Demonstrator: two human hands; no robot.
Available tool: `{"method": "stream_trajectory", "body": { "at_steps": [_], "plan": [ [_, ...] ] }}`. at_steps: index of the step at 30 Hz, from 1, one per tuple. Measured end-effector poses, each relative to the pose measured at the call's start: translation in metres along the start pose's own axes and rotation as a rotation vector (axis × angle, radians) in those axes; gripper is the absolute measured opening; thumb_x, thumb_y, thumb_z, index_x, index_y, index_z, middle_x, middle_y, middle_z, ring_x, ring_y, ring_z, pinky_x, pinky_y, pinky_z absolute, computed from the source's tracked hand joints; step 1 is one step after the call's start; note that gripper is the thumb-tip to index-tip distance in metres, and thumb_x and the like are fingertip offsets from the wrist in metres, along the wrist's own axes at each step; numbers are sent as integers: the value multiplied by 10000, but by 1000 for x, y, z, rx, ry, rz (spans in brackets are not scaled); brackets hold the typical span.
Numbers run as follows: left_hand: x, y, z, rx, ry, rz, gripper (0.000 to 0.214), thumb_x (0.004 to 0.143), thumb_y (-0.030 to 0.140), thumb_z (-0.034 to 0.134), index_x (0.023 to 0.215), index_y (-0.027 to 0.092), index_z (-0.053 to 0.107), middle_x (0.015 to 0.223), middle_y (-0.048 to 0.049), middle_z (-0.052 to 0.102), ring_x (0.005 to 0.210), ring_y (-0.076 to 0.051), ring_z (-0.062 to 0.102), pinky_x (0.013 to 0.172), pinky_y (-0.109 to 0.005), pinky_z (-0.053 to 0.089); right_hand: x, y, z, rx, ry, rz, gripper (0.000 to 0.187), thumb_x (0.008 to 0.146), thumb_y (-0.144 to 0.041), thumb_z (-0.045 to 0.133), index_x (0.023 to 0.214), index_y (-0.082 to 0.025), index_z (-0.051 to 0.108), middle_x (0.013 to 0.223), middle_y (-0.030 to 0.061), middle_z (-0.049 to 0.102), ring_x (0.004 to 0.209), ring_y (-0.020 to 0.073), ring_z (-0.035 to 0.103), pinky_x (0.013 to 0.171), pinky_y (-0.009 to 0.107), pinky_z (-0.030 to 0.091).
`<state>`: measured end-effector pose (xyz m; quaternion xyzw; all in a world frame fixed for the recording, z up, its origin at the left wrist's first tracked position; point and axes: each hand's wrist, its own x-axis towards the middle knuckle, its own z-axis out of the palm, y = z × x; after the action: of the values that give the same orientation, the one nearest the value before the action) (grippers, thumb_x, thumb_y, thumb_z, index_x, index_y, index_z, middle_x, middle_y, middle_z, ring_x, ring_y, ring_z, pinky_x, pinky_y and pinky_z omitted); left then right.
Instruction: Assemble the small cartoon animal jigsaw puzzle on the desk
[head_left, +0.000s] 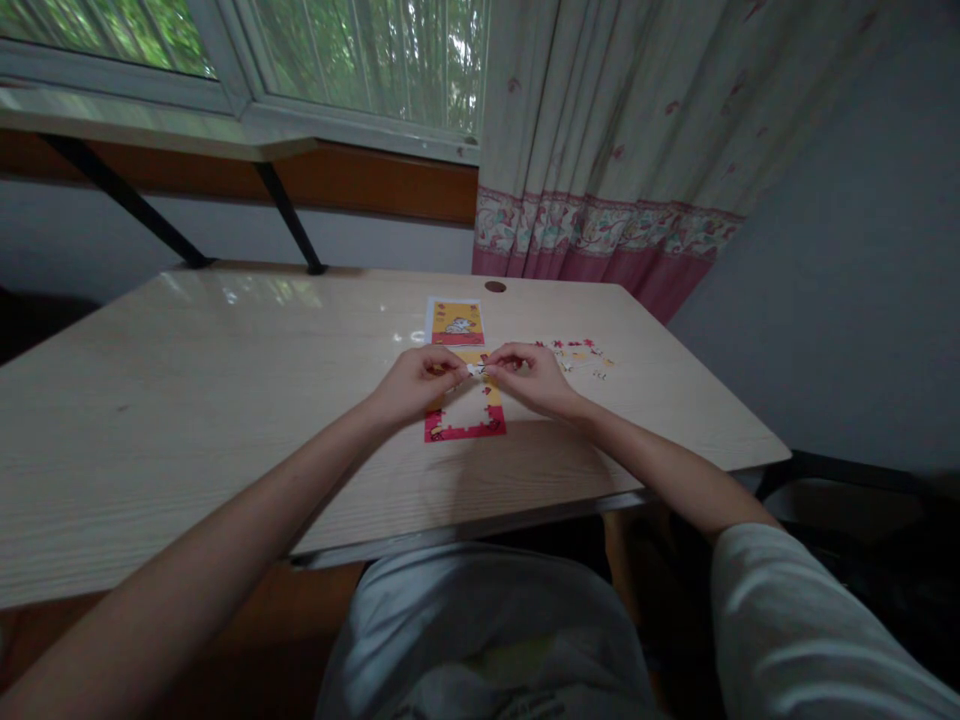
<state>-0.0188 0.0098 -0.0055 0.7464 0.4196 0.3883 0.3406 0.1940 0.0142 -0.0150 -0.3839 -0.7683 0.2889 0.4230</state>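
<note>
A partly built jigsaw puzzle (pixel 465 415) with a red and yellow border lies on the light wooden table (pixel 225 400). My left hand (pixel 414 385) and my right hand (pixel 531 378) meet above its upper part, fingers pinched together on a small pale puzzle piece (pixel 475 369) between them. A printed picture card (pixel 454 322) in yellow and red lies just beyond the puzzle. Several loose puzzle pieces (pixel 579 356) are scattered right of my right hand.
A round cable hole (pixel 495 286) sits near the table's far edge. A floral curtain (pixel 600 140) hangs at the back right beside a window (pixel 300 50). A shelf on black brackets (pixel 150 130) runs along the wall at the left.
</note>
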Motion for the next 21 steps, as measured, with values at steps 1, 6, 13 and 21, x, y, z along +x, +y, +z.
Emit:
{"method": "stream_trajectory", "body": {
  "at_steps": [1, 6, 13, 21],
  "plan": [
    [0, 1, 0, -2, -15, 0, 234, 714, 402, 656, 693, 174, 702, 717, -46, 664, 729, -189, 586, 778, -363, 478, 0, 0, 0, -9, -3, 0, 179, 800, -349, 643, 835, -182, 696, 751, 21, 664, 663, 120, 515, 644, 262, 405],
    [1, 1, 2, -55, -2, -36, 216, 694, 394, 683, 741, 186, 719, 734, -43, 689, 718, -184, 588, 743, -346, 488, 0, 0, 1, -44, -63, 7, 152, 795, -316, 630, 824, -180, 692, 723, 13, 650, 654, 117, 514, 651, 261, 410],
    [1, -8, 7, -269, -44, -90, 322, 660, 376, 748, 886, 150, 708, 732, -38, 681, 660, -152, 599, 645, -294, 474, 2, 1, 10, -34, -11, -2, 194, 803, -359, 632, 853, -180, 689, 759, 26, 659, 668, 125, 525, 648, 266, 420],
    [8, -10, 5, -423, 111, -106, 338, 634, 386, 805, 868, 167, 700, 837, -68, 719, 788, -197, 659, 779, -376, 515, 3, 2, 12, -45, 31, 40, 212, 817, -365, 609, 868, -173, 683, 699, 12, 620, 619, 115, 496, 614, 254, 402]
  ]
}}
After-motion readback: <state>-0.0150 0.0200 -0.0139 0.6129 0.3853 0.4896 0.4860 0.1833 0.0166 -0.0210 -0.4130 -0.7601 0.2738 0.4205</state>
